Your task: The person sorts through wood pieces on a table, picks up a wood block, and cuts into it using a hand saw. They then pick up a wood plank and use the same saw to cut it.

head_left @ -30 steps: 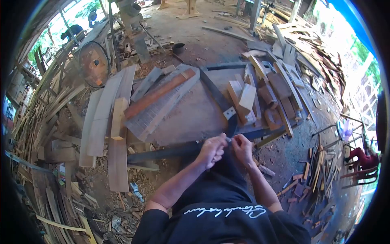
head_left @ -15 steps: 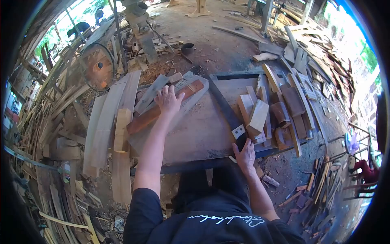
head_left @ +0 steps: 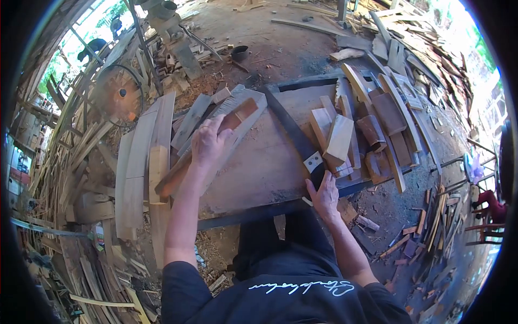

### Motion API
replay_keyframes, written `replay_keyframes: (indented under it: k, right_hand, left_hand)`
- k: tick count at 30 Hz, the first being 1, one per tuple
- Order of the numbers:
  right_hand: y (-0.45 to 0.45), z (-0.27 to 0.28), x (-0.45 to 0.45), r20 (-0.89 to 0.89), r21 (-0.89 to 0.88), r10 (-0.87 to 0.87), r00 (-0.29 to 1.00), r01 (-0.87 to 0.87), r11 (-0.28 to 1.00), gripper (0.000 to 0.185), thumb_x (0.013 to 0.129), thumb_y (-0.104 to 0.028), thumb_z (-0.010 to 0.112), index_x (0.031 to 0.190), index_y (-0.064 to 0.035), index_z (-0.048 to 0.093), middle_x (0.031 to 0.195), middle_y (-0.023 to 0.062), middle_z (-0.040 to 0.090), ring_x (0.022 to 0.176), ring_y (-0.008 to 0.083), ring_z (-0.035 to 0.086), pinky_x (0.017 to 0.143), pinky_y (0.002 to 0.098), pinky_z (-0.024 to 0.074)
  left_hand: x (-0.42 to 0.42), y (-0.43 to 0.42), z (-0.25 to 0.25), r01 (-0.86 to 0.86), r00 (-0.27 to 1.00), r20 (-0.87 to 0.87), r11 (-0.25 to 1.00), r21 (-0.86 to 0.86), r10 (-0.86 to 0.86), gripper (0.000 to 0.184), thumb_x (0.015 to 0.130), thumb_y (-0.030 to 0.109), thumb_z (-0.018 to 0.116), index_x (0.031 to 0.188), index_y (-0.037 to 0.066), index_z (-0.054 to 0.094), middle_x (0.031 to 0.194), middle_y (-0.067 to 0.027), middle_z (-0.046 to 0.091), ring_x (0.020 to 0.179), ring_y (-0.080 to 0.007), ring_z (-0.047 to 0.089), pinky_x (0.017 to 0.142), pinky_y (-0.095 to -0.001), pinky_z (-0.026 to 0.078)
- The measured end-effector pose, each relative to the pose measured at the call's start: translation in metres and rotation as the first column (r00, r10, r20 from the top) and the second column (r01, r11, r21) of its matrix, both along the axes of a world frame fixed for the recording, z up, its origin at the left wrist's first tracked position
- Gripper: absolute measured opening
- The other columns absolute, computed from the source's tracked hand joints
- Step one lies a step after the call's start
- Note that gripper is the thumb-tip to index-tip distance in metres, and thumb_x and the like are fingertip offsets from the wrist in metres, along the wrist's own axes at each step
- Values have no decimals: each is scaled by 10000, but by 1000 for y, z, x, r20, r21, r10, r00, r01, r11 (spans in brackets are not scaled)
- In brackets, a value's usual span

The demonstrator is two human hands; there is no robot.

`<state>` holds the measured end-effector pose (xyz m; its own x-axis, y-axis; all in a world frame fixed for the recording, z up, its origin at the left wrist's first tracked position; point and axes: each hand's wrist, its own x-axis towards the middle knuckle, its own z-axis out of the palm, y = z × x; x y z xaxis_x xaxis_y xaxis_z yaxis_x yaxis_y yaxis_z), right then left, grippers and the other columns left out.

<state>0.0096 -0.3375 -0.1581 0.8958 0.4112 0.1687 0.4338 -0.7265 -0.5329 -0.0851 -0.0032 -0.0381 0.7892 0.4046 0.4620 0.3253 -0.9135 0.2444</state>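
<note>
My left hand (head_left: 209,143) is closed around the reddish-brown board (head_left: 238,116), which lies slanted over a wide pale board (head_left: 253,102). At the table's near edge, my right hand (head_left: 325,197) holds the black handle (head_left: 318,174) of a long handsaw (head_left: 291,127). The saw's dark blade points away and to the left across the table (head_left: 253,173). A pale wood block (head_left: 340,139) rests just right of the handle. Left of my left hand stands a yellowish block (head_left: 158,170) on long grey planks (head_left: 141,162).
Several wood pieces and brown blocks (head_left: 387,113) cover the table's right side. A round fan-like guard (head_left: 120,102) stands at the back left, with a black bucket (head_left: 239,53) behind the table. Scrap wood (head_left: 426,227) litters the floor; a partly visible person (head_left: 490,206) is at the far right.
My hands were together at the near edge; they have separated. My right hand went to the saw handle, my left to the reddish board, which has since shifted slightly toward me and left.
</note>
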Motion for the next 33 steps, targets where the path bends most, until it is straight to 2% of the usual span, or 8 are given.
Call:
replay_keyframes:
  k: [1, 4, 8, 16, 25, 28, 29, 33]
  right_hand:
    - [0, 2, 0, -12, 0, -7, 1000, 7, 1000, 673, 866, -408, 678, 1251, 72, 408, 1087, 297, 545, 920, 451, 626, 756, 487, 540]
    - [1, 3, 0, -30, 8, -2, 1000, 2, 1000, 674, 864, -409, 678, 1254, 69, 407, 1082, 294, 544, 919, 450, 627, 754, 491, 538]
    - [-1, -4, 0, -29, 9, -10, 1000, 10, 1000, 689, 858, -424, 678, 1260, 65, 407, 1088, 295, 544, 917, 447, 631, 760, 492, 536]
    - [0, -3, -1, -46, -12, -39, 998, 39, 999, 696, 851, -431, 683, 1270, 61, 424, 1117, 291, 546, 943, 443, 629, 786, 485, 533]
    - [-1, -1, -7, -116, 89, -85, 990, 95, 992, 683, 756, -357, 768, 1195, 57, 447, 1105, 280, 563, 989, 439, 608, 854, 488, 498]
    - [-1, 10, -7, -251, 110, -92, 964, 123, 986, 651, 716, -308, 774, 1149, 51, 446, 1029, 282, 595, 956, 446, 618, 848, 489, 494]
    - [1, 13, -6, -350, 116, -97, 932, 146, 982, 625, 699, -279, 769, 1123, 46, 444, 977, 281, 615, 933, 450, 626, 842, 491, 494]
    - [15, 22, -4, -392, 181, -60, 918, 141, 973, 582, 671, -217, 744, 1087, 35, 424, 881, 282, 633, 896, 481, 628, 842, 504, 487]
  left_hand:
    - [-3, 11, -12, -80, 989, -131, 994, -76, 69, 451, 864, 326, 675, 1255, 129, 568, 1006, -127, 618, 960, -324, 610, 825, -436, 490]
    - [-7, 25, -26, -146, 964, -201, 980, 136, 172, 494, 882, 392, 641, 1301, 151, 541, 1087, -129, 598, 1058, -325, 568, 896, -475, 455]
    - [2, 16, -21, -170, 964, -190, 981, 89, 185, 512, 891, 442, 614, 1316, 173, 520, 1144, -119, 577, 1128, -322, 527, 944, -500, 419]
    - [40, 17, -16, -451, 879, -262, 875, -178, 399, 480, 860, 568, 599, 1032, 128, 686, 1056, -136, 667, 1047, -314, 634, 884, -471, 488]
    - [28, 8, -6, -312, 920, -308, 927, -207, 241, 613, 684, 523, 806, 1118, 137, 609, 1098, -129, 677, 1026, -318, 652, 851, -468, 515]
    - [25, 11, -16, -244, 942, -244, 969, -36, 229, 600, 687, 485, 811, 1133, 145, 595, 1133, -127, 652, 1054, -320, 636, 861, -459, 514]
    - [24, 14, -19, -247, 944, -237, 968, -40, 231, 600, 687, 485, 811, 1133, 145, 595, 1133, -127, 652, 1054, -320, 636, 861, -459, 514]
    - [19, 19, -24, -122, 974, -199, 990, -68, 106, 641, 705, 482, 787, 1218, 166, 569, 1165, -130, 612, 1097, -328, 612, 892, -461, 503]
